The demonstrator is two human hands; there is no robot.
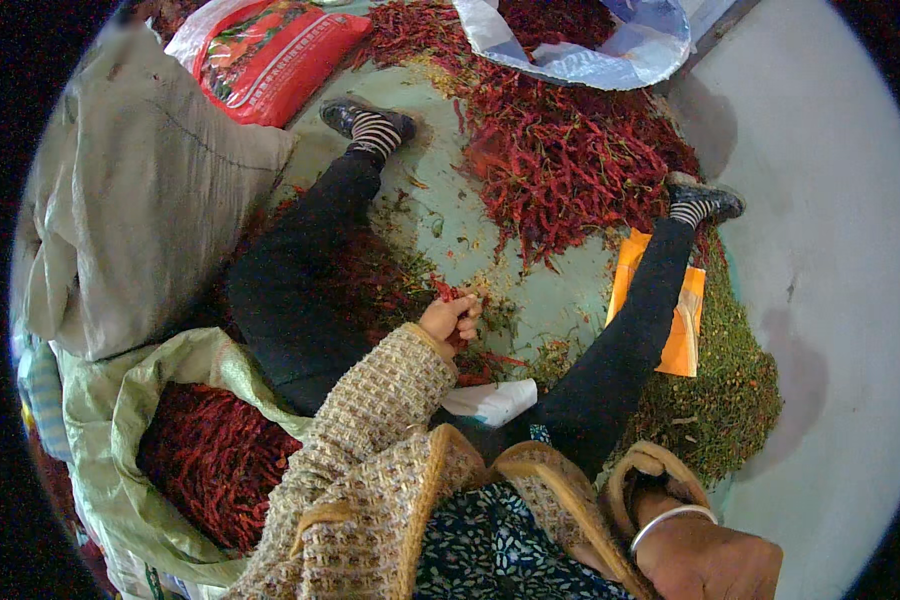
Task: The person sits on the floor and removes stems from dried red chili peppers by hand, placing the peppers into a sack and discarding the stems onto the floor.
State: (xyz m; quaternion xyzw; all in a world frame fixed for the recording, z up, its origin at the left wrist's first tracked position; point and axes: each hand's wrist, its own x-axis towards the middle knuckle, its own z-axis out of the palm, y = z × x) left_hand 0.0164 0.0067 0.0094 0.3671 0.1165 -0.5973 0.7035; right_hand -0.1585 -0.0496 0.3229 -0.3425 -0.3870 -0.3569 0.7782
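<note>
Dried red chilli peppers (442, 289) stick out of my left hand (454, 319), whose fingers are closed on them between my spread legs. Below that hand, more red chillies (487, 367) lie near a white piece (495, 401) at my lap. My right hand (709, 555), with a silver bangle at its wrist, is at the lower right; its fingers are hidden, so what it holds cannot be told. A large heap of dried red chillies (562, 165) spreads on the floor by my right foot.
An open woven sack (90, 420) of chillies stands at my left, below a full grey cloth sack (150, 172). A red printed bag (292, 60) and a white-rimmed sack (607, 71) are ahead. Green stem debris (720, 405) and orange packaging (682, 330) lie by my right leg.
</note>
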